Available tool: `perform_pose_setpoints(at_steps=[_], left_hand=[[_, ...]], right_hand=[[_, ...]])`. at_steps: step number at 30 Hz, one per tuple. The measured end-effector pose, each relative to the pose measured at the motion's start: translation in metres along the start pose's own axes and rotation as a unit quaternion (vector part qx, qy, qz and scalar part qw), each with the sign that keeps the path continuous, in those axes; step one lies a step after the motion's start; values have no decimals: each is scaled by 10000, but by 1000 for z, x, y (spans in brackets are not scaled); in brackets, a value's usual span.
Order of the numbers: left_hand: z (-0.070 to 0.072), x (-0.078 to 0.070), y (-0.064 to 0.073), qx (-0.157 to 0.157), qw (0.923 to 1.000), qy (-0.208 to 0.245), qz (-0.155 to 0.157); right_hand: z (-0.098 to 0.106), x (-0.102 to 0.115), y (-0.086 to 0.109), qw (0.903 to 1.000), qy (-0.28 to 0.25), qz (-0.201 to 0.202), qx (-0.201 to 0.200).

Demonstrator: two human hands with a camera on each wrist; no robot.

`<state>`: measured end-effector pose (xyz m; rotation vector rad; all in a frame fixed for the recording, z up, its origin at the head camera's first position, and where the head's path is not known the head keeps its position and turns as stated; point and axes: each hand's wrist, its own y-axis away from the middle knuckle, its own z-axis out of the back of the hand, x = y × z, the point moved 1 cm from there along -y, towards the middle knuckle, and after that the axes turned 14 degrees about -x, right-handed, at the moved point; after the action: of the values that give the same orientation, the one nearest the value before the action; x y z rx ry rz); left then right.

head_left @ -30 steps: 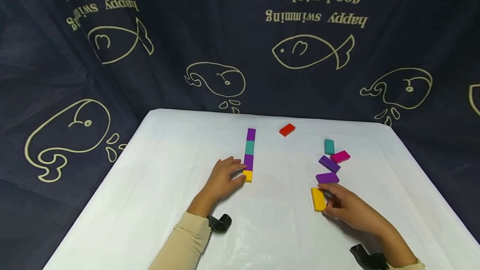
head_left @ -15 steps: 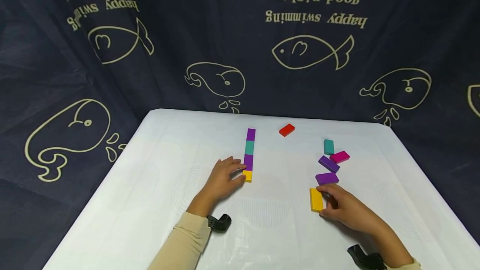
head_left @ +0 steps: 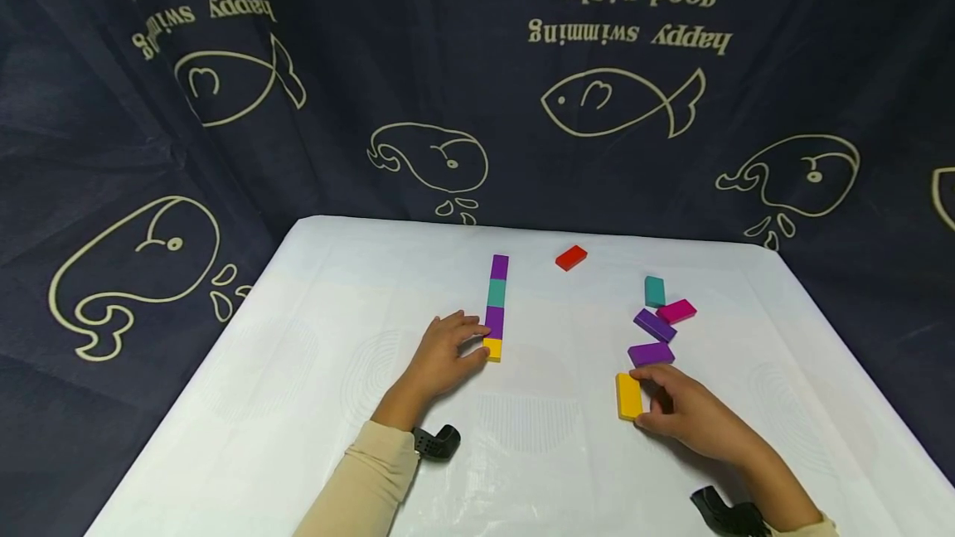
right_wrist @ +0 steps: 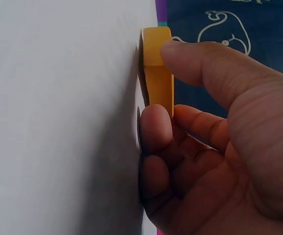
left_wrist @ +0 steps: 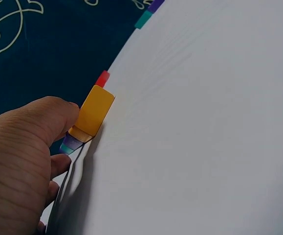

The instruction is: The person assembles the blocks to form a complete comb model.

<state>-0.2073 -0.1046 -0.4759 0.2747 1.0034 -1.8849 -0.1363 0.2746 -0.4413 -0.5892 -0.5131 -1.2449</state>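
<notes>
A row of wooden blocks runs away from me: yellow (head_left: 493,350) nearest, then purple (head_left: 494,322), teal (head_left: 496,293) and purple (head_left: 500,267). My left hand (head_left: 442,356) rests at the row's left side, thumb touching the yellow block's side and a fingertip at the purple block beside it. In the left wrist view that yellow block (left_wrist: 97,110) largely hides the row behind. To the right, my right hand (head_left: 694,414) pinches another yellow block (head_left: 628,397) between thumb and index finger at its short ends. It lies flat on or just above the table.
Beyond the right hand lie loose blocks: purple (head_left: 651,355), dark purple (head_left: 655,326), magenta (head_left: 677,312) and teal (head_left: 655,292). A red block (head_left: 571,258) lies near the back edge of the white table (head_left: 358,272). A dark printed curtain (head_left: 477,65) hangs behind.
My right hand has shifted slightly left with the yellow block, then stayed put over the last half second. The left hand and the row have not moved.
</notes>
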Motion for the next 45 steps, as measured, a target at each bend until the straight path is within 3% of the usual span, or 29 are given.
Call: perform_pose_setpoints(at_steps=[11, 17, 24, 30, 38, 45], left_hand=[[0, -2, 1, 0, 10000, 71, 55], [0, -2, 3, -13, 10000, 88, 34], [0, -2, 2, -19, 10000, 74, 8], [0, 0, 1, 43, 10000, 16, 59], [2, -2, 0, 111, 9999, -37, 70], [3, -4, -1, 53, 10000, -80, 23]], right_hand=[[0, 1, -1, 9997, -34, 121, -203], [1, 12, -11, 9999, 55, 5, -122], [-4, 36, -29, 9993, -249, 240, -147], [-20, 57, -45, 9976, -521, 383, -229], [-50, 77, -63, 9979, -634, 81, -116], [-71, 96, -72, 9970, -766, 94, -13]])
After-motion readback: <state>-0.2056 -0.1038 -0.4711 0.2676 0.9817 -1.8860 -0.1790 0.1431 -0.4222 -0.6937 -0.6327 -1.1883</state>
